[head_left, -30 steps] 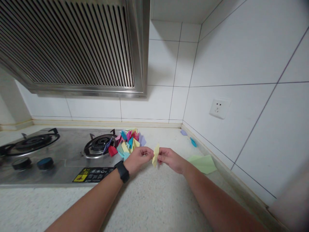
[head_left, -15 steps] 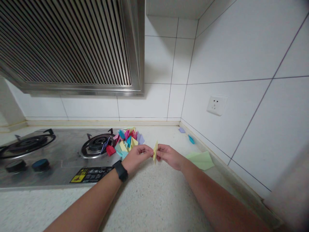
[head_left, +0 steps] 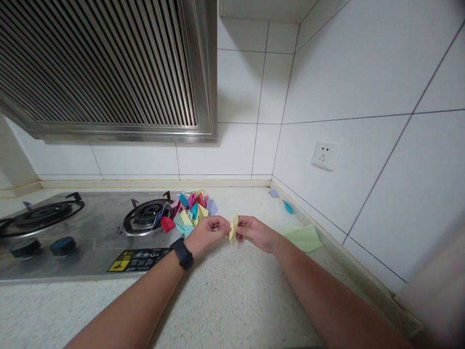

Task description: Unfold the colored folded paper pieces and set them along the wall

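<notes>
On your left wrist sits a black wristwatch (head_left: 182, 254). Your left hand (head_left: 208, 234) and right hand (head_left: 257, 234) each have a closed grip, fingertips pinching opposite sides of the folded yellow paper (head_left: 233, 230) above the speckled bench (head_left: 232, 300). Beyond your right wrist, a light-green sheet (head_left: 304, 238) lies near the bench's right edge. Past your left hand, a pile of folded coloured papers (head_left: 192, 212) overlaps the gas hob (head_left: 98, 242). Farther, a blue paper piece (head_left: 287, 207) lies along the right edge, a lavender one (head_left: 273, 193) near the back right corner.
</notes>
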Available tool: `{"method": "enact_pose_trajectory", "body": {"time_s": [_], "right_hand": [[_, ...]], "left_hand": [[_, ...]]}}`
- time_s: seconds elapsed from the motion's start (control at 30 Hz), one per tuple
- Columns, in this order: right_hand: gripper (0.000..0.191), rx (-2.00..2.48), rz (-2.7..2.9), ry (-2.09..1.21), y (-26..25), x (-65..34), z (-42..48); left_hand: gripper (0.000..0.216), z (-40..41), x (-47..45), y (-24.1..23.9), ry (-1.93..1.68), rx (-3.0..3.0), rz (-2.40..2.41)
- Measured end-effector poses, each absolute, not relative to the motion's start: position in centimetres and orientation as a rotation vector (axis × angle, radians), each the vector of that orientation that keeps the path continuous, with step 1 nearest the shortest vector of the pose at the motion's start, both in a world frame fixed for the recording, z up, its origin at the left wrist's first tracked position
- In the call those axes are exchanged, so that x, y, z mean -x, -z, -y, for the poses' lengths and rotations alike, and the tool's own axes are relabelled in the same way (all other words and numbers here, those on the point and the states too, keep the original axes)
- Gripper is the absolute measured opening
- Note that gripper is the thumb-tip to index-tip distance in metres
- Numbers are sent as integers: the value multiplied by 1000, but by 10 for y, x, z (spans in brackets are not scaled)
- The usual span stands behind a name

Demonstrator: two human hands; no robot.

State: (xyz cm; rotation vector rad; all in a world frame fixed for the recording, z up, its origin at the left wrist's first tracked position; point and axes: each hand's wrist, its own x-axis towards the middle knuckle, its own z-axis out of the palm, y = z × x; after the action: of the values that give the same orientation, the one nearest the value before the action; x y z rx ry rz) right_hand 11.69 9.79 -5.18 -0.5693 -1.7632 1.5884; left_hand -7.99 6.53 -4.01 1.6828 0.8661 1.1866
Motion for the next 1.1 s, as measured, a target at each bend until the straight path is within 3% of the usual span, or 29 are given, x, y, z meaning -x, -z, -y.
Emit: {"method": "enact_pose_trajectory", "body": {"time_s": [0.23, 0.8, 1.1], "right_hand": [[26, 641, 1718, -1490, 48, -115, -96], [23, 626, 1667, -1465, 53, -116, -102], [21, 801, 1807, -1143, 56, -114, -108]], "left_hand": [[35, -63, 82, 35, -1126, -1611, -890], [26, -60, 81, 38, -1178, -1997, -1112], [19, -70, 86, 44, -1352, -2105, -1348]]}}
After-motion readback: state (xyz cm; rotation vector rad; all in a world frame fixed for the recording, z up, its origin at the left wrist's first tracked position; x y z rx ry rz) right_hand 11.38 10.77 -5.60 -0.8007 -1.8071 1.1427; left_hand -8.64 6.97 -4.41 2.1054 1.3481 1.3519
